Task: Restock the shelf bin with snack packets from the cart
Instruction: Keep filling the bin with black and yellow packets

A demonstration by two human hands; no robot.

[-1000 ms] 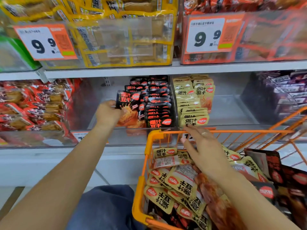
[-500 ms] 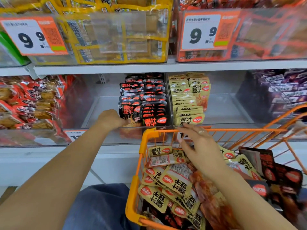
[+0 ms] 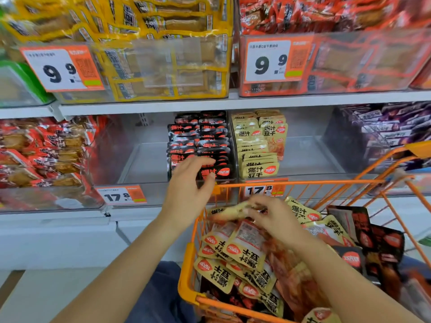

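Orange cart holds packets; right hand pinches a blurred packet, left hand hovers open-fingered by the bin.

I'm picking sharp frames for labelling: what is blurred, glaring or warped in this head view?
Head view: the right hand and the packet it lifts from the orange cart are motion-smeared; the left hand is fairly sharp. Clear bin fronts show milky glare that hides the packs behind. Shelf edges bow from the wide-angle lens. Price tags read clearly.
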